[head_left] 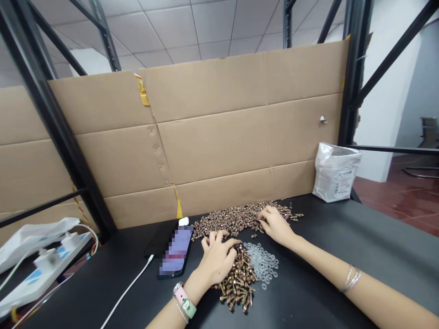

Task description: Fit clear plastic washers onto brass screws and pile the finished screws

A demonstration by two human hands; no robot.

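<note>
My left hand (217, 260) rests at the upper left edge of a heap of brassy bolts (242, 283), its fingers spread and slightly bent. Its fingertips lie between that heap and the long bank of small bronze-coloured fasteners (236, 218) along the cardboard. At the right part of this bank, my right hand (274, 224) has its fingertips pinched together among the small pieces. Whatever is between them is hidden. Clear plastic washers (262, 262) form a loose pile against the right side of the bolts.
A phone (176, 251) and a white cable (128, 290) lie left of my left hand. Further left is a power strip (46, 269) with plugs. A cardboard wall (212, 151) closes the back of the black table (308, 283). A white plastic bag (336, 176) stands at the back right.
</note>
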